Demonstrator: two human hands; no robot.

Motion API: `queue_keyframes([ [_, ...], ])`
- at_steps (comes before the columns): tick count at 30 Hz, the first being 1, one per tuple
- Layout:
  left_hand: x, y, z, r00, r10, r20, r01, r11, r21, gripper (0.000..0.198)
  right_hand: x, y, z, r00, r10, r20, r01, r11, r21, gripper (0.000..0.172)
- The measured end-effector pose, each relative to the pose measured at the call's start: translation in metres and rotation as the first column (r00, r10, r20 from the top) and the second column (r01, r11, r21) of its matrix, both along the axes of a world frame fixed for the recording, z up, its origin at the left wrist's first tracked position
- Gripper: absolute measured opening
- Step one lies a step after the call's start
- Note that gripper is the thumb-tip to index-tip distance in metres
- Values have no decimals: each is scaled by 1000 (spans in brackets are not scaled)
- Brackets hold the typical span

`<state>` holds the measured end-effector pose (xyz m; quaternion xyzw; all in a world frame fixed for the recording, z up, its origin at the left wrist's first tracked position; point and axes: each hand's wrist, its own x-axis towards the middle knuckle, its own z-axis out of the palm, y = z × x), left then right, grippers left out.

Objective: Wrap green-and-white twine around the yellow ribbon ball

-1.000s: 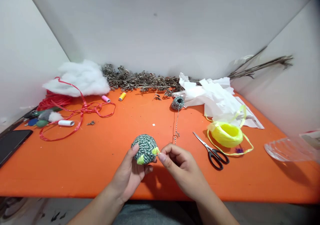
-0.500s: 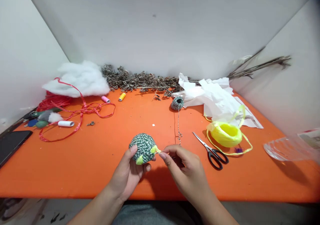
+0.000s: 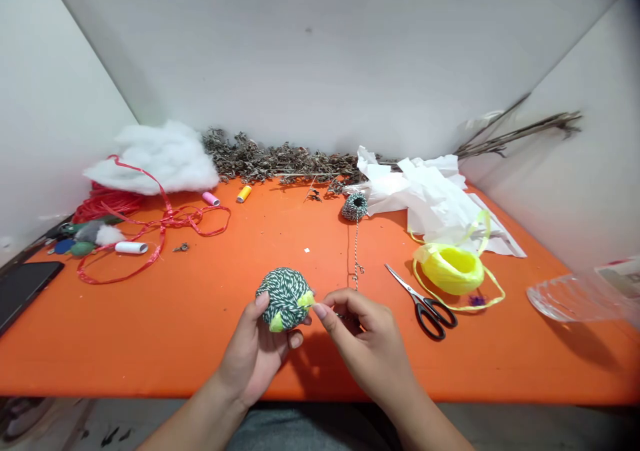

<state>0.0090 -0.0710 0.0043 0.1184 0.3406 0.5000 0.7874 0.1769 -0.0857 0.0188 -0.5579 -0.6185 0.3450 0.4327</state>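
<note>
The twine-wrapped ball (image 3: 286,299), wound in green-and-white twine, sat just above the front of the orange counter (image 3: 200,331), cupped in the left hand (image 3: 255,354), whose thumb and fingers curled round its lower half. The right hand (image 3: 367,344) had its thumb and forefinger pinched on the yellow-green raffia tab (image 3: 306,299) sticking out of the ball's right side, with the other fingers folded in.

Over the last second the ball had drifted slightly up and to the left, and the right hand had closed in on the tab. Both grips held, so the work looked like fine fiddling at that tab.

A loose twine strand (image 3: 355,251) ran back from behind the right hand to a small twine spool (image 3: 355,205). The scissors (image 3: 425,304) lay just to the right, beside a yellow raffia roll (image 3: 453,269). White sheets (image 3: 430,197), dried plant stems (image 3: 280,161), cotton stuffing (image 3: 160,154) and red raffia (image 3: 145,227) lay farther back.
</note>
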Motion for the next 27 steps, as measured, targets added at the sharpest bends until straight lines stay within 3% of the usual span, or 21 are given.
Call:
queue_keyframes([
  [13, 0, 0, 1, 997, -14, 69, 14, 1000, 4, 41, -7, 3, -1, 970, 65, -234, -104, 982, -157, 29],
  [20, 1, -1, -1, 996, -27, 87, 32, 998, -56, 40, -7, 8, -5, 886, 115, -448, -229, 951, -208, 27],
  [27, 4, 5, -3, 984, 156, 85, -147, 984, -103, 17, -4, 9, -9, 923, 88, -374, -200, 941, -272, 30],
])
